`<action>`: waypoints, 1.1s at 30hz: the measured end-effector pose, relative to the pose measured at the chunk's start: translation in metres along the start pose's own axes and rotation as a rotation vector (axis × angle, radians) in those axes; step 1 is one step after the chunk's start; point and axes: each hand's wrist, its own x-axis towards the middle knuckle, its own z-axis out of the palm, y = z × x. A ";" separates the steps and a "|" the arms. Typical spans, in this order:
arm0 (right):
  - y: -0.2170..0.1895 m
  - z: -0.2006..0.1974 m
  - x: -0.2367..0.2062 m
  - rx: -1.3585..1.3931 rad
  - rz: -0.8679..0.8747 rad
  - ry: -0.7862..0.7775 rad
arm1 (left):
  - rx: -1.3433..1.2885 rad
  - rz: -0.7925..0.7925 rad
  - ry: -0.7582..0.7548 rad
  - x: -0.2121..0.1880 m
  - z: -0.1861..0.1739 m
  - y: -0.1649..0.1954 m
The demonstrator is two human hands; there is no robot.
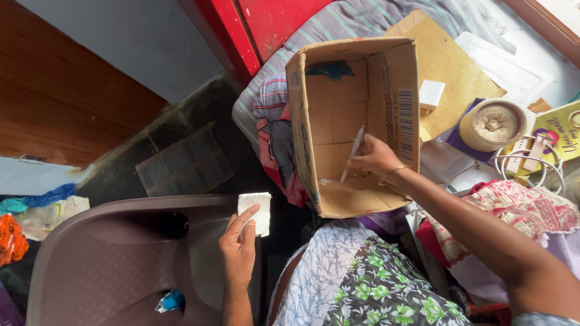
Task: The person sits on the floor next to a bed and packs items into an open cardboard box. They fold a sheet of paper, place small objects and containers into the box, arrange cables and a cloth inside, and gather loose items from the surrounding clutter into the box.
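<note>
Seen from above, mid-frame: right hand (374, 156) reaching into an open brown cardboard box (395, 89), fingers pinched on a thin white card (353, 152) held edge-on over the box floor. Lower centre: left hand (239, 245) gripping a small folded white paper (256, 210) between thumb and fingers, resting on the rim of a brown-purple plastic chair (106, 259). Box tilted on its side at upper centre, lying on a striped grey bedsheet (346, 17), just beside a flat brown cardboard sheet (447, 65). At right edge: round cream-coloured fan-like device (494, 124), white wire rack (528, 165), yellow printed box (571, 128). On the chair seat, lower left: small blue wrapper (169, 300). Floral green-and-white garment (375, 288) across the lap, bottom centre.
</note>
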 end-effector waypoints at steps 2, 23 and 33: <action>-0.012 -0.015 -0.027 0.206 0.081 -0.129 | -0.017 0.031 -0.029 0.003 0.000 0.007; 0.083 -0.178 -0.267 0.589 0.035 -0.037 | -0.172 0.164 -0.297 -0.059 0.148 0.059; 0.162 -0.364 -0.392 -0.081 -0.032 0.953 | -0.096 0.225 -0.321 -0.094 0.230 0.096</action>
